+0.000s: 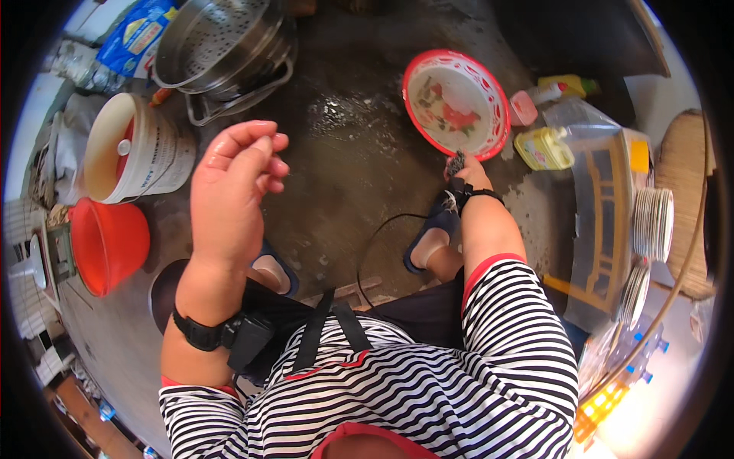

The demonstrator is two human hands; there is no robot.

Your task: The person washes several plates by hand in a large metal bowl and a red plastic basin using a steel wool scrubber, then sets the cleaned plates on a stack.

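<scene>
My left hand (pixel 229 187) is raised over the floor, wet, its fingers loosely bent and slightly apart. Nothing shows in it, though the palm is partly hidden. Low at the right, my right hand (pixel 475 174) is closed around a grey steel wool scrubber (pixel 456 163). This hand is at the near edge of a white basin with a red patterned rim (pixel 451 54); whether its fingers also grip that rim, I cannot tell. The basin's inside is white, with a red and green picture on its bottom.
Left stand a large steel steamer pot (pixel 264 57), a white bucket (pixel 164 161) and a red bucket (pixel 115 243). Right of the basin are a yellow detergent bottle (pixel 544 149), a pink container (pixel 523 109), a box (pixel 600 199) and stacked plates (pixel 652 224). The floor (pixel 344 183) is wet.
</scene>
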